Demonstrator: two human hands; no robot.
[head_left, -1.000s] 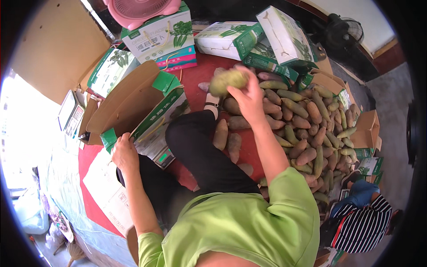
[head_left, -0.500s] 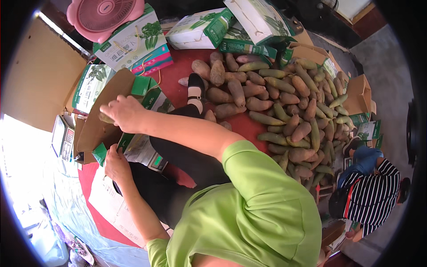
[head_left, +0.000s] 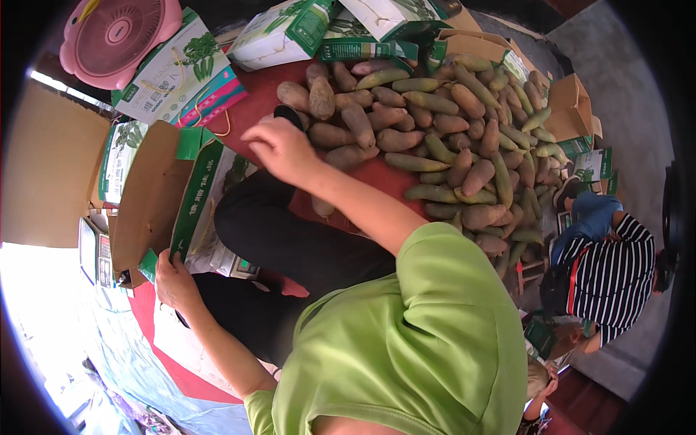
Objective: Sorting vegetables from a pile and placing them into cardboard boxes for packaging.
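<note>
left hand (head_left: 178, 283): gripping carton (head_left: 141, 196) edge | right hand (head_left: 281, 149): half-open, empty | white lettering (head_left: 201, 190) on carton's green band (head_left: 184, 230)

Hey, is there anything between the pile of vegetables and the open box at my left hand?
Yes. Your bent leg in black trousers stands between the vegetable pile and the open box; your right hand is also over that gap, with nothing visible in it.

The open brown cardboard box (head_left: 143, 194) looks matt inside; the round pink plastic object (head_left: 119, 30), glossy; the oblong brown vegetables (head_left: 478, 177), rough.
</note>
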